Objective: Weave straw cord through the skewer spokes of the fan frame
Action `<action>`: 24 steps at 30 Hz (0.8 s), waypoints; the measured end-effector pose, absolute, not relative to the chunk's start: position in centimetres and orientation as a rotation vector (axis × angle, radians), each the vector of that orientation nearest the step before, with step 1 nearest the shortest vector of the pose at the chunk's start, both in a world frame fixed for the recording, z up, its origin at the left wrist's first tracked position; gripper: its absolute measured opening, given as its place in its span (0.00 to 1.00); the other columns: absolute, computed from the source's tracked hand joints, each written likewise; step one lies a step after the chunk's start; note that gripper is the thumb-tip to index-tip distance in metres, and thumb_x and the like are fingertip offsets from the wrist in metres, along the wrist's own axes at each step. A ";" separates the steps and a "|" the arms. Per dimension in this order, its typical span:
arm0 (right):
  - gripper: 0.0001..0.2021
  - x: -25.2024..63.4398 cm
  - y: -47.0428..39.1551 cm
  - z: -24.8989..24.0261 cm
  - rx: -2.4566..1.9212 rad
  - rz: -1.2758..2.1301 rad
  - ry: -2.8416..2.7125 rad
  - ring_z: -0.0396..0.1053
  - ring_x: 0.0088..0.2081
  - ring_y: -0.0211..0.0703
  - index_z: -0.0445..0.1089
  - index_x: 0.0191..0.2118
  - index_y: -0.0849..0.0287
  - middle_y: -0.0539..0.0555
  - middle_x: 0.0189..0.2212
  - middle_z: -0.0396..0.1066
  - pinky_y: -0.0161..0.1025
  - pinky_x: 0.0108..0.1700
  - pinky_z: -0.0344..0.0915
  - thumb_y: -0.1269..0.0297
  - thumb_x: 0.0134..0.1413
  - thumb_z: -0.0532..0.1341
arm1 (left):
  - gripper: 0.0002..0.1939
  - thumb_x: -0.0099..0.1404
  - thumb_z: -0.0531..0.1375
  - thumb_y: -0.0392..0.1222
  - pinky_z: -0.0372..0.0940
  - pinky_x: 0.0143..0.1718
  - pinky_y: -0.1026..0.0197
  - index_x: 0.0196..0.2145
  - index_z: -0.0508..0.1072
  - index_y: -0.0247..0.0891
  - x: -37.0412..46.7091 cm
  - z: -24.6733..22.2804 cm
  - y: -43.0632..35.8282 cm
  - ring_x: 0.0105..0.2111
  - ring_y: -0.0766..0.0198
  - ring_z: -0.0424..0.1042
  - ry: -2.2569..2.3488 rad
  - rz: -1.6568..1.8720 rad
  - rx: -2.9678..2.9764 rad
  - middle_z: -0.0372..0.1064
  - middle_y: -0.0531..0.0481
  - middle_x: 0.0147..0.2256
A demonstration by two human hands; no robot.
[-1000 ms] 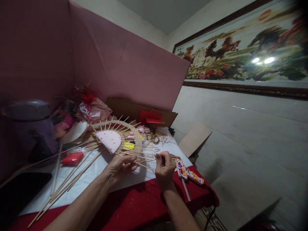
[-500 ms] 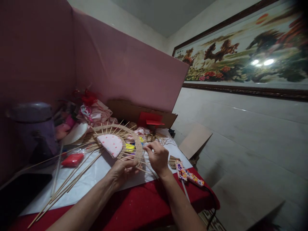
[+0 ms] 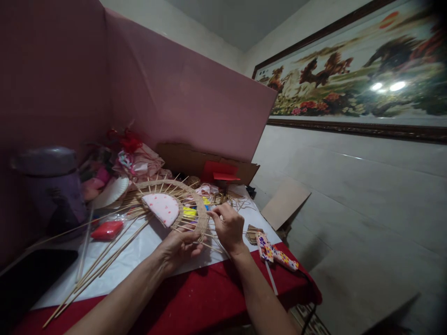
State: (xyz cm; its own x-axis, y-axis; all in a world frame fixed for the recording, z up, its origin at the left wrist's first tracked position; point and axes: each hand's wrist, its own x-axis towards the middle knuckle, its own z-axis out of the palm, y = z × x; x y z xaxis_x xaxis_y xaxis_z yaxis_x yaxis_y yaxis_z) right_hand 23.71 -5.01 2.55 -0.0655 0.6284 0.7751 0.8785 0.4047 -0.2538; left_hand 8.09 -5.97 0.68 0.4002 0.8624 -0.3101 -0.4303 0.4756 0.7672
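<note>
A half-round woven fan frame (image 3: 201, 209) is held up over the table, its thin sticks fanning out past a band of wound tan cord. At its centre sits a white half-disc (image 3: 162, 208) with small red spots. My left hand (image 3: 181, 249) grips the frame's lower edge, thumb on top and fingers underneath. At the right rim, the thumb and forefinger of my right hand (image 3: 227, 225) are pinched together beside a stick end. Whether they hold the stick or the cord is too small to tell.
Loose sticks (image 3: 94, 274) lie at the left, near a red packet (image 3: 107, 230), a dark phone-like slab (image 3: 38, 274) and a purple bottle (image 3: 52, 195). A flower-patterned glue gun (image 3: 275, 253) rests at the right edge. Cardboard (image 3: 181, 156) and a pink panel (image 3: 188, 93) stand behind.
The view has shifted slightly, so everything sits a little differently in it. Both hands keep almost the same pose on the fan frame.
</note>
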 end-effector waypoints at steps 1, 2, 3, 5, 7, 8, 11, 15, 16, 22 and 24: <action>0.08 23.7 -5.0 2.5 -1.304 -0.349 -1.774 0.64 0.30 0.37 0.67 0.27 0.58 0.50 0.27 0.68 0.33 0.33 0.54 0.61 0.54 0.60 | 0.13 0.53 0.61 0.28 0.67 0.22 0.67 0.38 0.68 0.31 8.1 0.6 -5.9 0.19 0.67 0.71 0.775 0.879 0.652 0.73 0.44 0.27; 0.08 23.7 -5.0 2.5 -1.296 -0.342 -1.767 0.64 0.30 0.37 0.67 0.27 0.58 0.50 0.27 0.68 0.33 0.33 0.54 0.62 0.54 0.60 | 0.13 0.53 0.61 0.28 0.67 0.22 0.67 0.39 0.68 0.31 8.0 0.6 -5.9 0.19 0.67 0.71 0.778 0.868 0.653 0.73 0.43 0.27; 0.08 23.7 -5.0 2.4 -1.287 -0.335 -1.763 0.64 0.30 0.36 0.67 0.27 0.58 0.50 0.27 0.68 0.33 0.33 0.54 0.62 0.54 0.60 | 0.13 0.54 0.61 0.28 0.67 0.21 0.68 0.39 0.68 0.31 8.0 0.6 -5.9 0.19 0.67 0.71 0.785 0.863 0.652 0.73 0.43 0.27; 0.08 23.7 -4.9 2.4 -1.268 -0.325 -1.760 0.65 0.30 0.36 0.67 0.27 0.58 0.50 0.27 0.68 0.33 0.33 0.54 0.62 0.54 0.60 | 0.12 0.54 0.61 0.28 0.68 0.22 0.67 0.38 0.68 0.30 8.0 0.5 -5.8 0.20 0.66 0.72 0.786 0.871 0.640 0.73 0.43 0.26; 0.08 23.8 -4.8 2.3 -1.258 -0.316 -1.752 0.65 0.29 0.36 0.68 0.27 0.58 0.50 0.27 0.68 0.32 0.32 0.55 0.62 0.54 0.60 | 0.11 0.53 0.61 0.27 0.69 0.24 0.66 0.36 0.69 0.31 8.1 0.4 -5.7 0.22 0.64 0.73 0.774 0.886 0.621 0.73 0.44 0.26; 0.08 23.8 -4.8 2.2 -1.258 -0.310 -1.742 0.64 0.29 0.36 0.68 0.26 0.58 0.50 0.26 0.69 0.32 0.32 0.55 0.62 0.54 0.60 | 0.11 0.53 0.61 0.27 0.70 0.24 0.66 0.36 0.69 0.31 8.1 0.4 -5.7 0.23 0.64 0.73 0.763 0.892 0.612 0.72 0.44 0.26; 0.09 24.0 -4.7 2.0 -1.264 -0.280 -1.716 0.64 0.29 0.36 0.68 0.26 0.57 0.50 0.26 0.69 0.32 0.31 0.55 0.61 0.54 0.60 | 0.10 0.54 0.59 0.24 0.69 0.23 0.68 0.34 0.70 0.30 8.1 0.3 -5.6 0.22 0.66 0.72 0.728 0.905 0.600 0.72 0.45 0.26; 0.09 24.2 -4.6 1.8 -1.262 -0.257 -1.707 0.65 0.29 0.36 0.68 0.26 0.57 0.50 0.26 0.69 0.32 0.31 0.55 0.61 0.54 0.59 | 0.08 0.54 0.59 0.24 0.68 0.21 0.69 0.32 0.69 0.30 8.2 0.3 -5.6 0.20 0.68 0.71 0.728 0.910 0.586 0.71 0.46 0.24; 0.09 24.3 -4.6 1.8 -1.262 -0.251 -1.704 0.65 0.29 0.36 0.68 0.26 0.57 0.50 0.27 0.69 0.32 0.32 0.56 0.61 0.54 0.60 | 0.08 0.54 0.60 0.24 0.68 0.22 0.68 0.32 0.69 0.31 8.2 0.4 -5.6 0.20 0.67 0.71 0.740 0.906 0.582 0.72 0.46 0.24; 0.08 25.0 -4.6 1.7 -1.256 -0.190 -1.687 0.65 0.29 0.37 0.67 0.25 0.57 0.49 0.25 0.68 0.33 0.32 0.56 0.62 0.52 0.61 | 0.13 0.52 0.60 0.23 0.71 0.32 0.60 0.37 0.70 0.29 8.3 0.7 -5.8 0.31 0.59 0.75 0.715 0.973 0.612 0.74 0.40 0.35; 0.09 25.3 -4.7 1.7 -1.247 -0.192 -1.675 0.64 0.29 0.36 0.67 0.24 0.57 0.49 0.25 0.68 0.33 0.32 0.56 0.62 0.52 0.61 | 0.15 0.52 0.60 0.23 0.71 0.32 0.61 0.39 0.70 0.30 8.3 0.7 -5.9 0.31 0.59 0.75 0.692 0.986 0.579 0.74 0.41 0.35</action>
